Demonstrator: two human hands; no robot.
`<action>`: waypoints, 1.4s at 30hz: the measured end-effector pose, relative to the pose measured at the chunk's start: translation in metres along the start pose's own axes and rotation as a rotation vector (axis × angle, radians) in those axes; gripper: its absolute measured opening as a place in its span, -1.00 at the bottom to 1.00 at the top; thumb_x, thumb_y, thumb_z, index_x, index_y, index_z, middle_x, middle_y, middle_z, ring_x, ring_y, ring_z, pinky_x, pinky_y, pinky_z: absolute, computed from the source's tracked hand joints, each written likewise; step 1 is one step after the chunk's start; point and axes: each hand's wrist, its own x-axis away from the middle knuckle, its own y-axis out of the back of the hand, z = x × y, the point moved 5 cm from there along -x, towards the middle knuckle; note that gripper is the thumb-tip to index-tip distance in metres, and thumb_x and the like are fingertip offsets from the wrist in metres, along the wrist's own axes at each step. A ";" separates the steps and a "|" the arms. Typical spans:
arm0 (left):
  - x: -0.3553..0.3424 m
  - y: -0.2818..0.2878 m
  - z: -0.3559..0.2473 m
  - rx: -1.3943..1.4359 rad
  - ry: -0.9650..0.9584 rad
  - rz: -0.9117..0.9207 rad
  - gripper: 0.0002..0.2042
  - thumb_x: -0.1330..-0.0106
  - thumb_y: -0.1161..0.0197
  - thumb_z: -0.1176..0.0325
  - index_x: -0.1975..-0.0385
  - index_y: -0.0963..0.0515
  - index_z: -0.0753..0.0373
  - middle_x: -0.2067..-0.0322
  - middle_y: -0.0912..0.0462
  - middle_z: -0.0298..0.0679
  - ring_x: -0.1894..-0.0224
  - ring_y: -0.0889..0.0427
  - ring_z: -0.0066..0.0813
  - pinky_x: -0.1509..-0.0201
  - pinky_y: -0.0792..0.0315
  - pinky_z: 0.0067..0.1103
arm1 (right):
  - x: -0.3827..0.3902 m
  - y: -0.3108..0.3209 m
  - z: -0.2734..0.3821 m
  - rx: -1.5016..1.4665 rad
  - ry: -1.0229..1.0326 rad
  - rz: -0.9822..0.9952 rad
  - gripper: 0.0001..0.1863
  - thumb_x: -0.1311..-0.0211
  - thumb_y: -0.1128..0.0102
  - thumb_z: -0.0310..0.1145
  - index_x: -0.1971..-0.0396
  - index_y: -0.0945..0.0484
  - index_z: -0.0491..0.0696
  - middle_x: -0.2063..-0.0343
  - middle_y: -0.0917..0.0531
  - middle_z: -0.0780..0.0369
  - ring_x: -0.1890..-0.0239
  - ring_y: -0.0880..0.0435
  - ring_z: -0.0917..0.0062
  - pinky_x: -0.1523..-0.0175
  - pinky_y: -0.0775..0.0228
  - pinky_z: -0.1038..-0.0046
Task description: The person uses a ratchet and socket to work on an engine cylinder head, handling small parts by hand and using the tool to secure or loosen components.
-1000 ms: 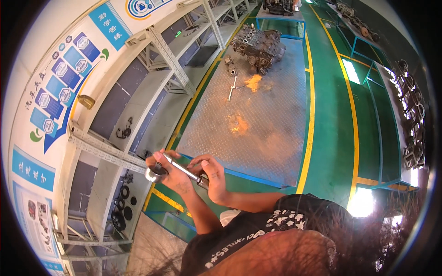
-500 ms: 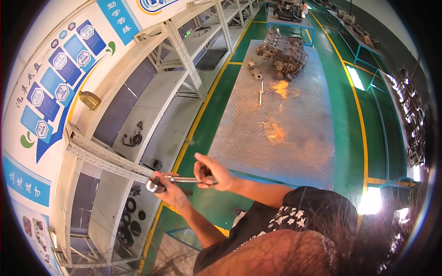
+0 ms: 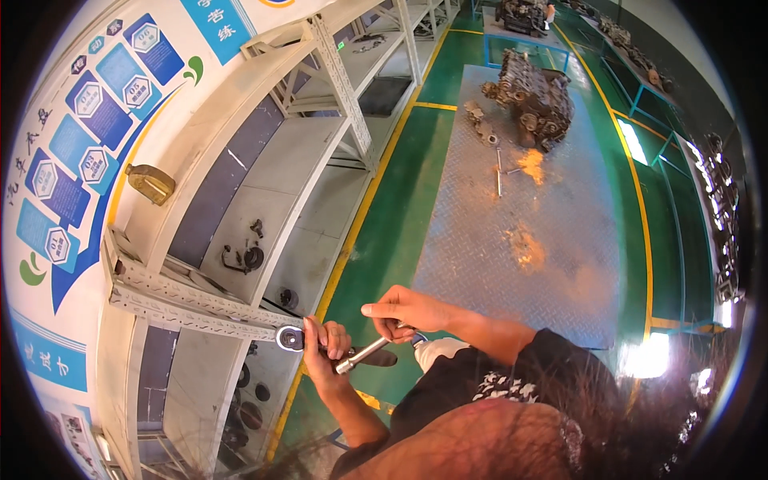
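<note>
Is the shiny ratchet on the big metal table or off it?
Off it. The left hand holds the ratchet near its round head, out to the left of the metal table.

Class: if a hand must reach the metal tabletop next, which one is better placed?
Probably the right hand: it appears nearer the metal tabletop than the left hand, which holds a ratchet. The right holds a silver bar, though.

Head cam: L fisheye of worn pair, facing dn & fwd. L hand (image 3: 322, 352) & R hand (image 3: 414, 310) close; metal-top table (image 3: 480, 240) farther, shelving (image 3: 276, 172) at L.
</note>
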 end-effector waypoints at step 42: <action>-0.393 0.223 -0.131 -0.428 0.401 0.107 -0.60 -0.55 0.02 0.15 0.61 -0.20 0.12 0.75 -0.18 -0.42 0.75 -0.09 -0.70 0.63 0.02 -0.65 | -0.389 0.088 0.062 -0.041 0.091 -0.456 -0.65 -0.48 -0.03 -0.22 -0.07 -0.46 -0.14 0.15 -0.65 0.23 0.44 -0.66 0.62 0.48 -0.45 0.63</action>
